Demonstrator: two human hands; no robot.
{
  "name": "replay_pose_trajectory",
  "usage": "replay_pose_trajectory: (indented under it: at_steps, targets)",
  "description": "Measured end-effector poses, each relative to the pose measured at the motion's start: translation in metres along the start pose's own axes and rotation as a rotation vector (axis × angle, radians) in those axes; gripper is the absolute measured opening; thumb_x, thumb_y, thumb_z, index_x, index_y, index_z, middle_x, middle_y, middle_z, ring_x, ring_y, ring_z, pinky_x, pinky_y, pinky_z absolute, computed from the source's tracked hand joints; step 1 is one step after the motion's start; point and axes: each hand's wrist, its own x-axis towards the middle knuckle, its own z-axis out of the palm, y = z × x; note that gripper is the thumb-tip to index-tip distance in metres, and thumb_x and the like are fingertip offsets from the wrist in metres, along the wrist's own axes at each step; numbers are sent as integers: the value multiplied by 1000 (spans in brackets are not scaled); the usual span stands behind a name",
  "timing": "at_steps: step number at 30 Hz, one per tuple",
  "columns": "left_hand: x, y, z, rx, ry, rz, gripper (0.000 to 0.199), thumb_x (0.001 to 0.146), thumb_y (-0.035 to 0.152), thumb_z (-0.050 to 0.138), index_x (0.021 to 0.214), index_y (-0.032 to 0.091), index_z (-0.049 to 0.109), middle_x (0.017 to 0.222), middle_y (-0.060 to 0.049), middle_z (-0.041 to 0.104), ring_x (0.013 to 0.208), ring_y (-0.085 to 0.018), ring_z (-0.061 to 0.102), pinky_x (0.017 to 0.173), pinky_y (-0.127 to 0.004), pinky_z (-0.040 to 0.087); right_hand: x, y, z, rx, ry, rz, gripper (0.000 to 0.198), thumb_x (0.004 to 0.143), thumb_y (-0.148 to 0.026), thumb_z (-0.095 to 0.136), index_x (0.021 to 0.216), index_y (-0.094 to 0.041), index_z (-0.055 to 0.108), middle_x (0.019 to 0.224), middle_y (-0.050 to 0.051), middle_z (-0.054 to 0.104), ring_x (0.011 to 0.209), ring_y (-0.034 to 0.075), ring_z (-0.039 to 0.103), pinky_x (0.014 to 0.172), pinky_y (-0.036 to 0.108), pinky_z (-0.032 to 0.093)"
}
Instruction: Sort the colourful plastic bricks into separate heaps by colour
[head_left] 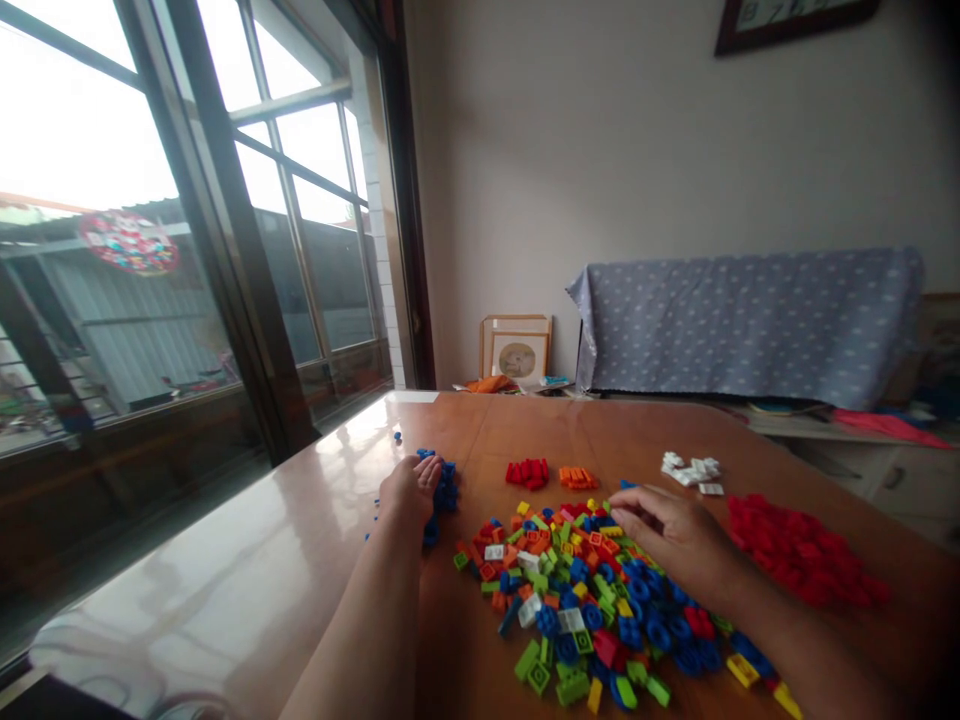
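Observation:
My left hand (409, 490) rests at a small pile of blue building bricks (448, 490) on the left of the table, its fingers stretched over the near bricks and its palm side partly turned away. My right hand (667, 522) is at the back right edge of a large mixed pile of toy building bricks (559, 570) in green, blue, red, orange, yellow and white. Its fingers are bent, with thumb and fingertips close together at the bricks; what lies between them is hidden. A blue brick (627, 485) shows just behind those fingers.
Red bricks (527, 473) and orange bricks (577, 478) lie in small groups behind the mixed pile. White bricks (690, 470) and a larger red pile (799, 550) are on the right. The wooden table (247, 590) stands beside a window; a cloth-covered object (750, 325) is beyond.

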Motion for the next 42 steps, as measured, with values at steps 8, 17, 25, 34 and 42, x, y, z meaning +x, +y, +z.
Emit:
replay_pose_trajectory:
  at_steps: [8,17,25,34,42]
  targets:
    - [1,1,3,-24,-9,-26,27,90,9,54,118,12,55,103,-16,66,87,-20,72,67,-25,61,0,2,2,-10,13,-7,30,95,-44,53,102,-23,73,94,4,73,87,21,67,75,31,52]
    - [-15,2,13,-46,-125,48,24,88,14,62,111,15,56,109,-16,68,95,-22,72,80,-29,60,0,-5,-4,-9,9,15,29,95,-44,52,102,-25,73,92,2,73,85,21,68,75,31,52]
    - [-46,-19,16,376,-465,117,25,82,30,73,99,13,66,92,-14,73,77,-19,71,68,-26,53,-2,-10,-2,-18,-54,4,28,95,-41,53,104,-24,73,96,4,75,88,22,68,77,32,54]
    - [-52,-43,15,846,-571,318,23,80,37,70,77,15,65,67,-6,67,57,-14,58,58,-25,41,-14,-48,4,-129,-306,-164,47,84,-52,71,126,-33,69,135,6,63,130,31,53,112,48,41]
    - [-30,-61,-2,1145,-614,484,38,86,51,61,70,17,62,60,0,57,53,-12,47,51,-24,26,-20,-43,17,-131,-405,-130,67,78,-64,73,140,-45,57,160,4,39,147,38,32,119,62,26]
